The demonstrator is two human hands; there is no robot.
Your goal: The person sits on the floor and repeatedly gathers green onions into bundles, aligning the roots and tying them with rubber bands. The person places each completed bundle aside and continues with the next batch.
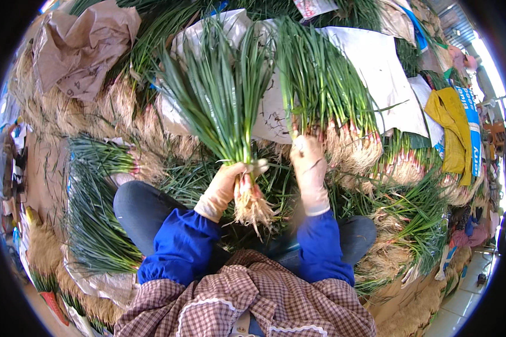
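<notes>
A fanned bunch of scallions point(219, 101), long green leaves pointing away from me, is gripped near its base by my gloved left hand point(227, 181). Its reddish stem ends and pale roots point(253, 204) hang below the fingers. To the right, my gloved right hand point(308, 162) is closed around the lower end of a scallion stalk point(290, 109) at the left edge of a larger scallion pile point(329, 80). The fingertips partly hide that stalk's base. This pile lies on a white sheet point(375, 63), with its roots towards me.
Loose green leaves point(185, 181) cover the space before my crossed legs. More scallions lie at left point(97, 215) and right point(405, 236). A crumpled brown sack point(84, 46) rests on rooted bundles at upper left; a yellow sack point(449, 126) is at right. Another person point(2, 160) shows at far left.
</notes>
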